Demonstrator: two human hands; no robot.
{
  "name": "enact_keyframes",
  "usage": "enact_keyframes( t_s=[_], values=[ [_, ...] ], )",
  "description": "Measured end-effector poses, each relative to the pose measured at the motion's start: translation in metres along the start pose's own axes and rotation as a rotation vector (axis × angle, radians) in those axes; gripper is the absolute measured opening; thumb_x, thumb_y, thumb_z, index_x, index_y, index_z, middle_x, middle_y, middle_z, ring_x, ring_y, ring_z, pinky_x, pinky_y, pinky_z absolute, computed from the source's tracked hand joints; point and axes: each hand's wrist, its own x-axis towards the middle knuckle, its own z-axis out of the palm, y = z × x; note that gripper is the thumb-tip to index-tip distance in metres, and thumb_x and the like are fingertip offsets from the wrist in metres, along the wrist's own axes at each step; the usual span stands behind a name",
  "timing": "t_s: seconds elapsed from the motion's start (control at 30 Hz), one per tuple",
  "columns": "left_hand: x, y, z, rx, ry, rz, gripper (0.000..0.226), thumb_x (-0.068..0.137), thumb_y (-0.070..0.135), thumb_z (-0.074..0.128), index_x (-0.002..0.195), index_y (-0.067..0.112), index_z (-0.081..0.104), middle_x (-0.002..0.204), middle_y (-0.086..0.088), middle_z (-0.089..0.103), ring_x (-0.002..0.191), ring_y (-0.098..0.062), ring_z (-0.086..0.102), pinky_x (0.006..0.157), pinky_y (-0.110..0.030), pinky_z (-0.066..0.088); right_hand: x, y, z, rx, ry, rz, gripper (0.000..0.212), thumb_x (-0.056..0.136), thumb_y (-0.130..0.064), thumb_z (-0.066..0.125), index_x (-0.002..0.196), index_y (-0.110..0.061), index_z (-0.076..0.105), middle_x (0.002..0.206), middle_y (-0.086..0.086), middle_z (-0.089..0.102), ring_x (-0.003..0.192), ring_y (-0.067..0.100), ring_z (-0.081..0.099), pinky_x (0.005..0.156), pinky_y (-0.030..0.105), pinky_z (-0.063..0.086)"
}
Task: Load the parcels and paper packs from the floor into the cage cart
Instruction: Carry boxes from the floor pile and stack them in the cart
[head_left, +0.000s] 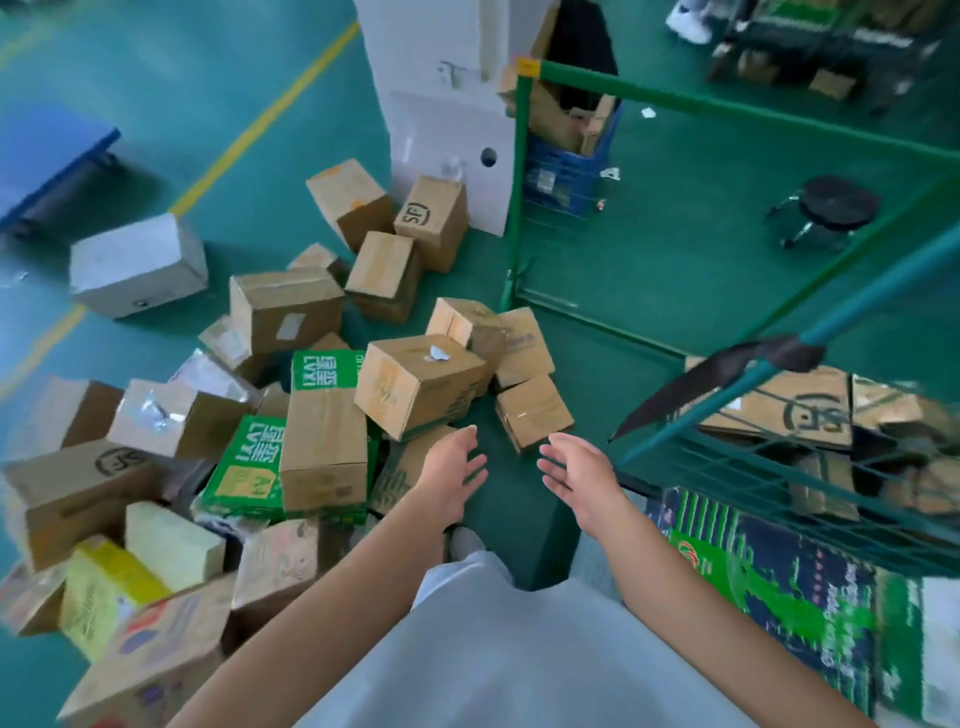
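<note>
Several brown cardboard parcels lie in a heap on the green floor, among them a medium box (418, 382) and a small box (532, 413) just ahead of my hands. Green paper packs (244, 467) lie under a long brown box (323, 447). My left hand (451, 480) and my right hand (576, 478) reach forward, fingers straight, palms facing each other, holding nothing. The green cage cart (727, 106) stands at the right, with flat cardboard (800, 410) and printed packs (769, 587) inside its near end.
A tall white carton (447, 104) stands behind the heap. A white box (137, 265) sits at the left, near a blue platform (57, 166). A black stool (831, 210) shows through the cage. A blue crate with cardboard (566, 171) stands beyond the cage's far corner.
</note>
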Motion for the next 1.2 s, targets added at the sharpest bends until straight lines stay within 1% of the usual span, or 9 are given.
enact_keyframes(
  t_s=[0.13, 0.23, 0.37, 0.53, 0.67, 0.8, 0.9, 1.03, 1.2],
  values=[
    [0.014, 0.037, -0.006, -0.075, 0.028, -0.012, 0.045, 0.104, 0.028, 0.059, 0.144, 0.011, 0.048, 0.140, -0.003, 0.058, 0.124, -0.023, 0.060, 0.103, -0.036, 0.053, 0.022, -0.023, 0.035, -0.070, -0.030, 0.009, 0.018, 0.105, -0.024, 0.055, 0.120, -0.020, 0.065, 0.117, 0.002, 0.071, 0.107, 0.018, 0.070, 0.080, 0.028, 0.055],
    [0.017, 0.073, -0.016, -0.149, 0.057, 0.010, 0.032, 0.105, 0.026, 0.058, 0.134, 0.014, 0.051, 0.113, -0.002, 0.062, 0.108, -0.021, 0.064, 0.097, -0.035, 0.054, 0.039, -0.038, 0.072, -0.101, -0.078, -0.003, 0.022, 0.105, -0.027, 0.056, 0.123, -0.018, 0.064, 0.116, 0.003, 0.071, 0.103, 0.018, 0.069, 0.078, 0.028, 0.055],
    [0.038, 0.094, -0.052, -0.234, 0.136, 0.012, 0.038, 0.103, 0.028, 0.059, 0.137, 0.014, 0.052, 0.132, 0.000, 0.061, 0.120, -0.019, 0.062, 0.105, -0.037, 0.052, 0.046, -0.049, 0.122, -0.209, -0.184, 0.025, 0.016, 0.105, -0.027, 0.056, 0.116, -0.020, 0.064, 0.116, 0.004, 0.070, 0.104, 0.020, 0.069, 0.081, 0.029, 0.057],
    [0.055, 0.091, -0.088, -0.330, 0.243, -0.015, 0.038, 0.103, 0.032, 0.059, 0.138, 0.018, 0.056, 0.112, 0.006, 0.065, 0.105, -0.015, 0.065, 0.095, -0.034, 0.056, 0.062, -0.061, 0.165, -0.335, -0.241, 0.035, 0.017, 0.106, -0.025, 0.055, 0.117, -0.017, 0.064, 0.115, 0.006, 0.070, 0.101, 0.020, 0.069, 0.083, 0.030, 0.057],
    [0.060, 0.086, -0.117, -0.484, 0.346, -0.055, 0.034, 0.102, 0.030, 0.061, 0.133, 0.018, 0.056, 0.136, 0.001, 0.060, 0.116, -0.019, 0.062, 0.100, -0.037, 0.055, 0.074, -0.053, 0.204, -0.487, -0.316, 0.080, 0.018, 0.106, -0.025, 0.054, 0.117, -0.017, 0.065, 0.114, 0.005, 0.071, 0.102, 0.020, 0.069, 0.078, 0.029, 0.054],
    [0.068, 0.085, -0.136, -0.646, 0.419, -0.067, 0.043, 0.105, 0.029, 0.057, 0.144, 0.012, 0.051, 0.146, -0.002, 0.056, 0.129, -0.023, 0.057, 0.110, -0.040, 0.049, 0.090, -0.051, 0.237, -0.641, -0.398, 0.110, 0.017, 0.106, -0.026, 0.055, 0.115, -0.019, 0.068, 0.113, 0.005, 0.073, 0.102, 0.020, 0.071, 0.078, 0.031, 0.055],
    [0.075, 0.090, -0.137, -0.756, 0.487, -0.078, 0.043, 0.105, 0.027, 0.056, 0.145, 0.011, 0.051, 0.147, -0.005, 0.055, 0.133, -0.025, 0.055, 0.113, -0.042, 0.047, 0.107, -0.061, 0.260, -0.722, -0.435, 0.143, 0.016, 0.106, -0.025, 0.054, 0.113, -0.019, 0.068, 0.114, 0.005, 0.073, 0.104, 0.021, 0.071, 0.081, 0.032, 0.056],
    [0.088, 0.099, -0.127, -0.859, 0.576, -0.129, 0.031, 0.104, 0.026, 0.058, 0.132, 0.013, 0.055, 0.141, -0.007, 0.058, 0.126, -0.025, 0.059, 0.110, -0.043, 0.049, 0.130, -0.074, 0.287, -0.787, -0.500, 0.201, 0.015, 0.107, -0.021, 0.050, 0.110, -0.019, 0.065, 0.114, 0.006, 0.071, 0.103, 0.021, 0.069, 0.085, 0.032, 0.055],
    [0.109, 0.111, -0.115, -0.960, 0.633, -0.171, 0.035, 0.105, 0.029, 0.056, 0.136, 0.013, 0.056, 0.135, -0.005, 0.060, 0.121, -0.022, 0.061, 0.103, -0.038, 0.053, 0.156, -0.079, 0.318, -0.911, -0.568, 0.280, 0.017, 0.109, -0.022, 0.048, 0.117, -0.016, 0.062, 0.113, 0.007, 0.069, 0.100, 0.020, 0.067, 0.086, 0.032, 0.053]
  ],
)
